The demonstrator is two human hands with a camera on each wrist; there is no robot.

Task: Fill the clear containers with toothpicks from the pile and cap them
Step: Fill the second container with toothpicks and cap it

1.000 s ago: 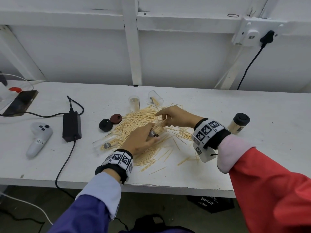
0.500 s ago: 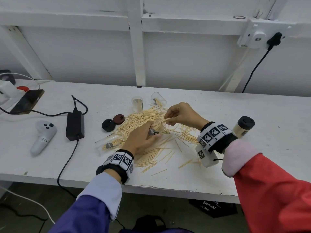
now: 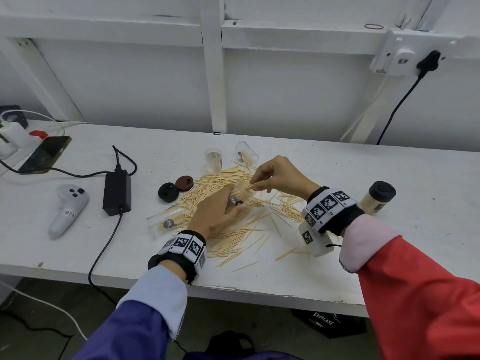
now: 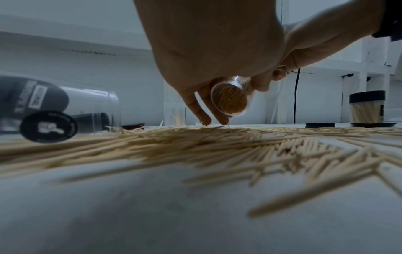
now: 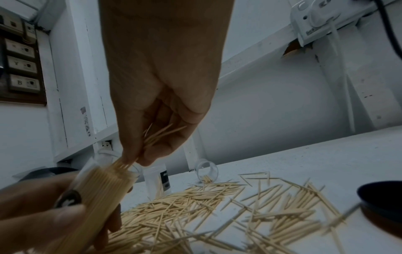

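A pile of toothpicks [image 3: 220,201] is spread over the white bench [image 3: 324,268]. My left hand [image 3: 220,209] grips a clear container [image 5: 104,190] packed with toothpicks, tilted above the pile; its round base [image 4: 229,100] shows in the left wrist view. My right hand [image 3: 272,175] pinches a small bundle of toothpicks [image 5: 156,135], their ends at the container's mouth. Another clear container [image 3: 213,160] stands upright at the back, one [image 3: 246,154] lies tipped beside it, and one [image 3: 166,220] lies on its side at the left. Two loose caps, black [image 3: 168,192] and dark red [image 3: 184,182], lie left of the pile.
A filled, capped container [image 3: 378,200] stands at the right. A black power adapter [image 3: 116,192] with its cable, a white controller [image 3: 68,207] and a phone [image 3: 45,154] lie on the bench's left part. The wall runs close behind; the bench edge is near me.
My right hand has lifted from the pile with a pinch of toothpicks and brought them to the mouth of the container in my left hand. The left hand has stayed put.
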